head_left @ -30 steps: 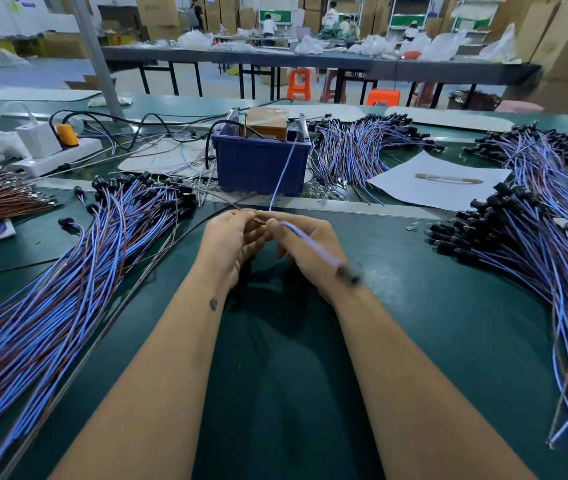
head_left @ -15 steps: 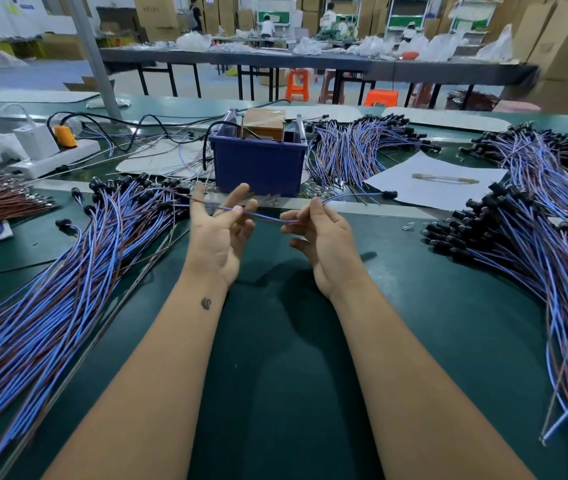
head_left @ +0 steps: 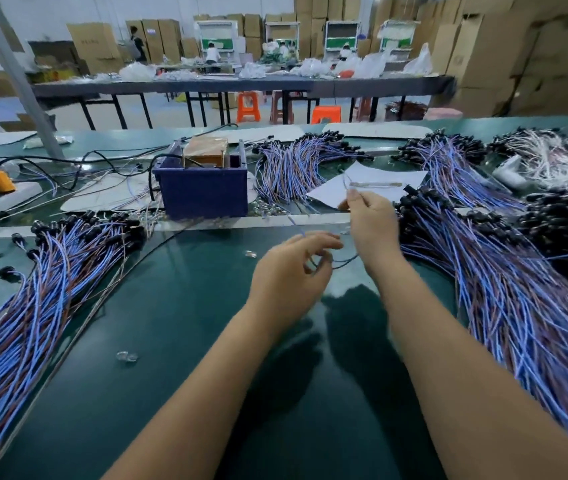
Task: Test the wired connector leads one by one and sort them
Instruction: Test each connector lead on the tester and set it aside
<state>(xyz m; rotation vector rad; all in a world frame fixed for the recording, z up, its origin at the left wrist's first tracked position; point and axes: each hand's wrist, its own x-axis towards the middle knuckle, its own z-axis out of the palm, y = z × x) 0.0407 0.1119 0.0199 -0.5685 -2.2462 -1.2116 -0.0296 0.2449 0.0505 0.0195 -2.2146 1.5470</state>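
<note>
My right hand [head_left: 372, 225] is raised near the white paper [head_left: 379, 178] and pinches the thin end of a blue lead [head_left: 343, 262] between thumb and forefinger. The lead loops down past my right wrist to my left hand [head_left: 291, 271], whose curled fingers hold it just above the green mat [head_left: 189, 341]. A big pile of blue and brown leads with black connectors [head_left: 50, 289] lies to the left. Another pile [head_left: 504, 299] lies to the right.
A blue bin [head_left: 202, 192] holding a brown box [head_left: 206, 152] stands behind the mat's silver edge. More lead bundles [head_left: 296, 168] lie behind it and at the back right [head_left: 448, 161]. A white power strip [head_left: 1, 199] sits far left. Small clear bits [head_left: 126, 356] lie on the mat.
Both hands moved right with the lead. The right hand rose toward the paper, pinching the wire's end. The left hand curled its fingers. The view swung right.
</note>
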